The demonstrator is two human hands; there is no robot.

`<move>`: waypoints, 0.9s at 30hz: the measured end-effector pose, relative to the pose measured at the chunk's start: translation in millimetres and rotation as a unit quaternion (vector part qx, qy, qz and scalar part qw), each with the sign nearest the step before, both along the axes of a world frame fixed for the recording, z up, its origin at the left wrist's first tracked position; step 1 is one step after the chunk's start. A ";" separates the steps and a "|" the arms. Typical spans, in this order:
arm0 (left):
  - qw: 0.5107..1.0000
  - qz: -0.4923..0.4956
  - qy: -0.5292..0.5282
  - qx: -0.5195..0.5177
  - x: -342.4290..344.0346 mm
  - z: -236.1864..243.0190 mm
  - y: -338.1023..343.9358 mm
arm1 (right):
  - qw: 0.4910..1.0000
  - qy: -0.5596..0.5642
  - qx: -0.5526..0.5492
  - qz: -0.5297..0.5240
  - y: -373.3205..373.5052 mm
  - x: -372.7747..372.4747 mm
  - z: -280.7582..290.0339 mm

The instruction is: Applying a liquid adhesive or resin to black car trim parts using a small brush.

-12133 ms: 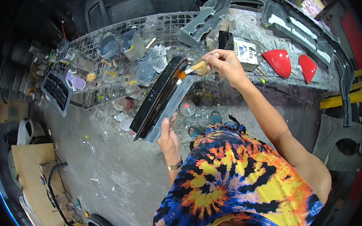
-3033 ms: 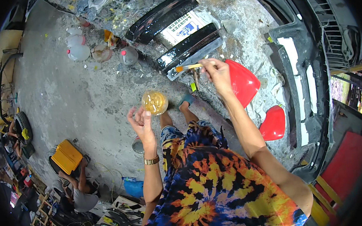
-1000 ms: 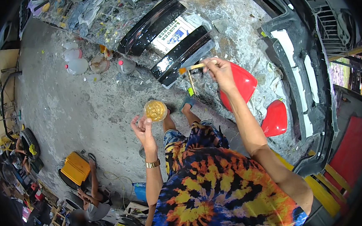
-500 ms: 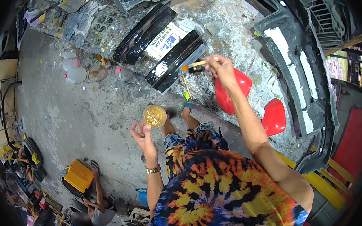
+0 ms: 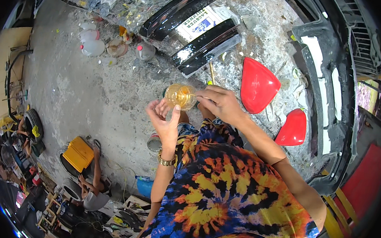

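Note:
My left hand (image 5: 163, 126) holds a clear plastic cup (image 5: 171, 94) of amber liquid, thumb against its near side. My right hand (image 5: 221, 102) pinches a small paintbrush (image 5: 193, 94), mostly hidden by the fingers. The brush end reaches into the cup. Past the hands, two glossy black curved panels (image 5: 209, 46) rest on the worktop, with a white printed sheet or box (image 5: 204, 24) between them. Right of my right hand lie a larger glossy red shell (image 5: 259, 87) and a smaller red shell (image 5: 293, 129).
A black car bumper (image 5: 330, 96) with white strips stands along the right. Several plastic bottles (image 5: 92, 48) sit on the floor at the left, and a can (image 5: 154, 142) stands near my left forearm. A person (image 5: 94, 194) crouches at lower left by a yellow box-like thing (image 5: 78, 154) and tyres (image 5: 33, 125).
My right hand has come down from beside the black panel to the cup, bringing the brush into it. My left hand with the cup has shifted slightly up and right.

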State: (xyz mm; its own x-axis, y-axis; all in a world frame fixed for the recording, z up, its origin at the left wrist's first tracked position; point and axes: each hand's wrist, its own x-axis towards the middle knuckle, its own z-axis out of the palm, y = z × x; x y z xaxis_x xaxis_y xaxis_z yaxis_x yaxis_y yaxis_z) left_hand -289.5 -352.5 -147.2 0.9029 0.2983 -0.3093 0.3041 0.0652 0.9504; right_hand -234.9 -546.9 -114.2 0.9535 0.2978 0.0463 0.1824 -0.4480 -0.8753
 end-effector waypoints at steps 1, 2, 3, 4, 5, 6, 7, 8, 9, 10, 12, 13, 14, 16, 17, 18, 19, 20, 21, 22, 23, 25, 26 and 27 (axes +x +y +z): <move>1.000 -0.003 -0.002 -0.002 0.1 1.8 -2.0 | 1.000 -0.002 -0.002 -0.003 0.9 -1.6 -1.3; 1.000 0.003 -0.004 -0.002 0.8 4.2 -4.5 | 0.999 0.031 0.014 -0.008 0.2 -2.3 -1.1; 1.000 0.007 -0.007 -0.004 1.7 5.4 -7.4 | 0.998 0.061 0.029 -0.014 -1.6 -2.9 -2.1; 1.000 -0.001 -0.014 -0.011 2.6 5.1 -10.0 | 0.998 0.054 0.022 -0.023 -5.4 -2.8 -7.4; 1.000 0.010 -0.004 -0.013 -0.3 6.5 -10.7 | 0.984 0.133 0.097 -0.068 -9.8 -3.8 -13.2; 1.000 0.018 0.006 -0.016 0.1 6.6 -12.3 | 0.957 0.207 0.171 -0.113 -16.5 -0.3 -15.9; 1.000 0.010 -0.001 -0.024 -0.1 8.3 -13.2 | 0.958 0.198 0.166 -0.121 -24.6 5.1 -12.0; 0.998 0.023 0.009 -0.053 1.0 10.7 -14.2 | 0.913 0.292 0.240 -0.152 -34.9 11.4 -5.7; 0.996 0.038 0.021 -0.079 0.2 14.6 -15.1 | 0.851 0.383 0.313 -0.176 -42.9 13.1 -1.1; 0.997 0.037 0.019 -0.067 1.9 18.0 -18.5 | 0.827 0.373 0.379 -0.185 -49.9 14.5 -2.0; 0.995 0.044 0.028 -0.085 8.6 19.5 -22.4 | 0.821 0.353 0.401 -0.203 -65.6 23.9 -1.9; 0.993 0.055 0.040 -0.100 10.5 21.2 -23.2 | 0.812 0.338 0.423 -0.218 -72.0 29.3 -1.1; 0.993 0.055 0.040 -0.099 12.0 22.5 -24.0 | 0.807 0.333 0.424 -0.239 -76.8 35.5 -0.6; 0.991 0.049 0.032 -0.116 16.1 22.3 -26.9 | 0.811 0.314 0.422 -0.254 -84.9 49.3 -10.7; 0.992 0.047 0.033 -0.117 17.1 23.0 -28.3 | 0.815 0.295 0.420 -0.269 -89.7 56.2 -17.5; 0.991 0.049 0.031 -0.123 17.2 23.8 -29.0 | 0.826 0.288 0.402 -0.272 -92.1 62.4 -27.0; 0.990 0.052 0.028 -0.129 17.0 24.7 -28.8 | 0.825 0.288 0.403 -0.273 -93.3 67.9 -37.0; 0.990 0.051 0.029 -0.128 14.9 22.4 -27.4 | 0.838 0.285 0.371 -0.280 -94.6 72.5 -47.4; 0.991 0.051 0.028 -0.124 11.6 18.8 -23.5 | 0.851 0.281 0.340 -0.286 -94.5 77.1 -54.3; 0.991 0.051 0.026 -0.119 8.5 16.4 -19.9 | 0.855 0.272 0.333 -0.290 -98.2 79.4 -59.1; 0.991 0.050 0.027 -0.119 5.4 14.8 -16.7 | 0.854 0.272 0.333 -0.292 -106.1 78.5 -61.5; 0.990 0.062 0.029 -0.127 -2.1 13.2 -8.6 | 0.859 0.231 0.323 -0.324 -113.3 80.0 -54.5; 0.990 0.064 0.030 -0.125 -5.5 13.0 -5.1 | 0.867 0.225 0.306 -0.323 -114.7 79.7 -51.1; 0.989 0.073 0.036 -0.121 -8.0 13.8 -3.2 | 0.867 0.225 0.305 -0.324 -112.6 76.9 -48.6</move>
State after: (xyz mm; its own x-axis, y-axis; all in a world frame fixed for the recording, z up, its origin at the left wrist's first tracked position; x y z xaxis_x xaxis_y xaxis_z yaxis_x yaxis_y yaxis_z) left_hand -297.5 -355.7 -133.3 0.8294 0.3325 -0.4488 0.3402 0.3366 0.8781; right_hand -158.0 -659.5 -162.8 0.8736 -0.2558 -0.4140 -0.3562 0.2436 -0.9021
